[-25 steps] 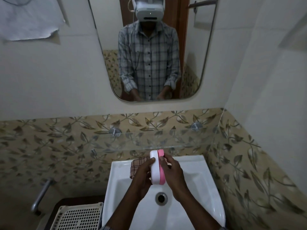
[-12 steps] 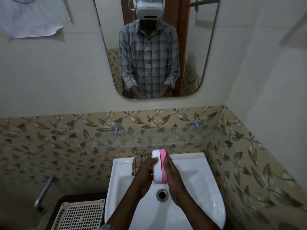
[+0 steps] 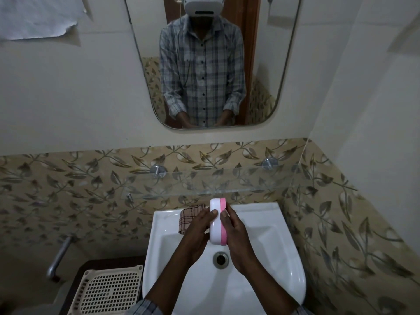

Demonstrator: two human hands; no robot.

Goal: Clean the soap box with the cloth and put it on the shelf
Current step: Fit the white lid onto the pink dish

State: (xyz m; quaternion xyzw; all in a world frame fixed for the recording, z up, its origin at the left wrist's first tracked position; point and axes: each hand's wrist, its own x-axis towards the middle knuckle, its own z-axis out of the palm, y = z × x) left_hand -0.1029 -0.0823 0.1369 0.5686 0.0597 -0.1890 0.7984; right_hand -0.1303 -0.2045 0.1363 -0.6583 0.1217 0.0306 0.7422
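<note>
A white and pink soap box (image 3: pixel 217 221) stands on its edge above the white sink (image 3: pixel 272 242). My left hand (image 3: pixel 197 235) presses on its white side and my right hand (image 3: pixel 236 233) on its pink side, so both hold it. A checked brown cloth (image 3: pixel 188 215) lies on the sink's back left rim, partly hidden behind my left hand. The glass shelf (image 3: pixel 227 185) runs along the leaf-patterned wall just above and behind the box.
The sink drain (image 3: pixel 220 259) is below my hands. A cream perforated plastic basket (image 3: pixel 109 289) sits at the lower left, beside a metal pipe (image 3: pixel 58 258). A mirror (image 3: pixel 213 62) hangs above the shelf. A side wall closes in on the right.
The box stays held upright between both hands, shifted only slightly. My view has tilted a little.
</note>
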